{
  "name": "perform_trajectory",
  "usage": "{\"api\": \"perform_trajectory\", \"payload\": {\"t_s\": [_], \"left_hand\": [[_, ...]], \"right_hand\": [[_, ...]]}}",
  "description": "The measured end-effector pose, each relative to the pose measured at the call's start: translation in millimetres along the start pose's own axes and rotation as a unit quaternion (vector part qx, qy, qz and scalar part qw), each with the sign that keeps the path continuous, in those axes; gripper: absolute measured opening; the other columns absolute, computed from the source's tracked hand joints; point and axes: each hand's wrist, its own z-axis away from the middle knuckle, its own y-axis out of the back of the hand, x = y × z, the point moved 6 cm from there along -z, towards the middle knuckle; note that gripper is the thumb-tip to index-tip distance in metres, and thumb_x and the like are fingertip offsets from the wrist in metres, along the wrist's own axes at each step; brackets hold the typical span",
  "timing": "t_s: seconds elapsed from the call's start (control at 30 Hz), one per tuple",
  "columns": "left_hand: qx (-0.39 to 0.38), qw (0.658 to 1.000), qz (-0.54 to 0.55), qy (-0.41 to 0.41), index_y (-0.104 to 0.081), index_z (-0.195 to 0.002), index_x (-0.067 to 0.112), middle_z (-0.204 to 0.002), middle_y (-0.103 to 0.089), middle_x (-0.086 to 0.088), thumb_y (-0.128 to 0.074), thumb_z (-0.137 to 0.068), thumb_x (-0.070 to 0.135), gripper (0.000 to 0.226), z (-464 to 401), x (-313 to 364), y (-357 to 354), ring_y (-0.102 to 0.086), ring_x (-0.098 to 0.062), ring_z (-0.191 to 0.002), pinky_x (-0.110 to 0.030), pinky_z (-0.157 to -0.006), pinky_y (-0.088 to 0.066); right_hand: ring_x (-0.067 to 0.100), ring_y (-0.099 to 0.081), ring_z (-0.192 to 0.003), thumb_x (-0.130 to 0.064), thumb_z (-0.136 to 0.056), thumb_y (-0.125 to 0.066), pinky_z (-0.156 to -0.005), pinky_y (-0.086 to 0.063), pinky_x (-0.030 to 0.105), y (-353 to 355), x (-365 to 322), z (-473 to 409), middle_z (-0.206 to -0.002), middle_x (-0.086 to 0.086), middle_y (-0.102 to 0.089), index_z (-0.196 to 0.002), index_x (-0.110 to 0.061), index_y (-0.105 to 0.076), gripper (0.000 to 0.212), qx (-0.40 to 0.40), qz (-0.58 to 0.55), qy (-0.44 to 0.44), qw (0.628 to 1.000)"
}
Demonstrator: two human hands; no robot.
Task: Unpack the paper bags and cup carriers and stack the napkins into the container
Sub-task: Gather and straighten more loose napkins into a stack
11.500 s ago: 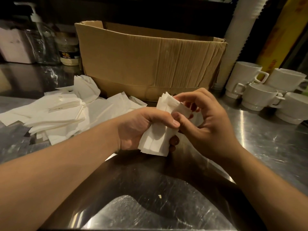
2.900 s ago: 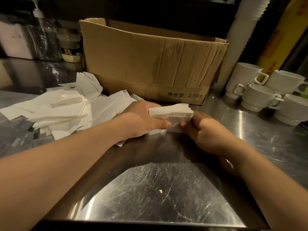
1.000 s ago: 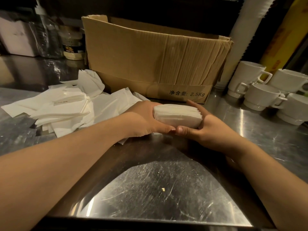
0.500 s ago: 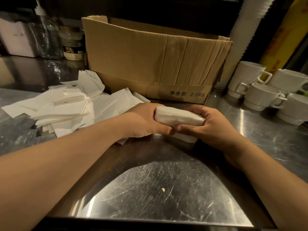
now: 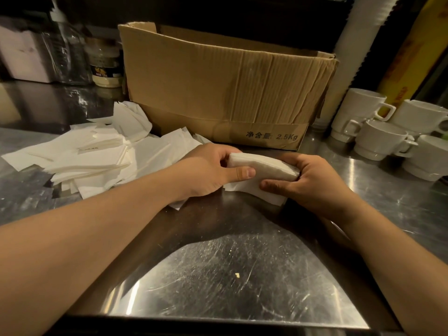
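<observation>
A neat stack of white napkins (image 5: 265, 167) stands on edge on the steel counter, just in front of the cardboard box (image 5: 218, 86). My left hand (image 5: 208, 169) grips its left end, thumb across the front face. My right hand (image 5: 308, 180) grips its right end, fingers curled over the top and thumb against the front. A loose pile of white napkins (image 5: 92, 156) is spread on the counter to the left. The inside of the box is hidden from this angle.
Several white mugs (image 5: 385, 134) are stacked at the right. A tall sleeve of white cups (image 5: 356, 44) stands behind the box. A pump bottle (image 5: 64, 49) and a jar (image 5: 105, 66) stand at the back left. The steel counter (image 5: 230, 275) extends toward me.
The stack, held flat between both palms a second ago, now rests on the counter with both hands curled around its ends. My right fingers have closed over its top.
</observation>
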Motion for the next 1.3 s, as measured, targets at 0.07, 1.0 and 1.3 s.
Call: {"api": "perform_trajectory", "payload": {"t_s": [0.07, 1.0, 1.3], "left_hand": [[0.006, 1.0, 0.005, -0.004, -0.073, -0.101, 0.038, -0.1, -0.073, 0.012, -0.074, -0.084, 0.055, 0.024, -1, 0, 0, -0.062, -0.006, -0.097, -0.035, -0.097, -0.053], [0.018, 0.98, 0.181, 0.082, -0.065, -0.113, 0.038, -0.099, -0.072, 0.019, -0.076, -0.089, 0.045, 0.027, -4, -6, 12, -0.067, -0.001, -0.091, -0.024, -0.08, -0.056], [-0.038, 0.97, 0.199, 0.133, -0.049, -0.127, 0.042, -0.114, -0.059, 0.024, -0.073, -0.091, 0.048, 0.045, -1, 13, 44, -0.057, -0.003, -0.104, -0.021, -0.079, -0.052]], "right_hand": [[-0.002, -0.071, -0.076, -0.025, -0.07, -0.089, -0.063, -0.053, 0.012, 4, 1, 0, -0.083, -0.014, -0.076, -0.093, -0.033, -0.073, 0.029, 0.01, -0.003, 0.0, 1.0], [0.025, -0.075, -0.096, -0.028, -0.073, -0.079, -0.081, -0.061, 0.04, 9, -9, -21, -0.102, 0.009, -0.077, -0.108, -0.01, -0.072, 0.04, 0.072, -0.241, -0.116, 0.961], [0.015, -0.072, -0.086, -0.016, -0.082, -0.08, -0.069, -0.057, 0.023, 19, -69, -50, -0.093, 0.002, -0.075, -0.104, -0.014, -0.075, 0.022, 0.057, -0.212, -0.14, 0.965]]}}
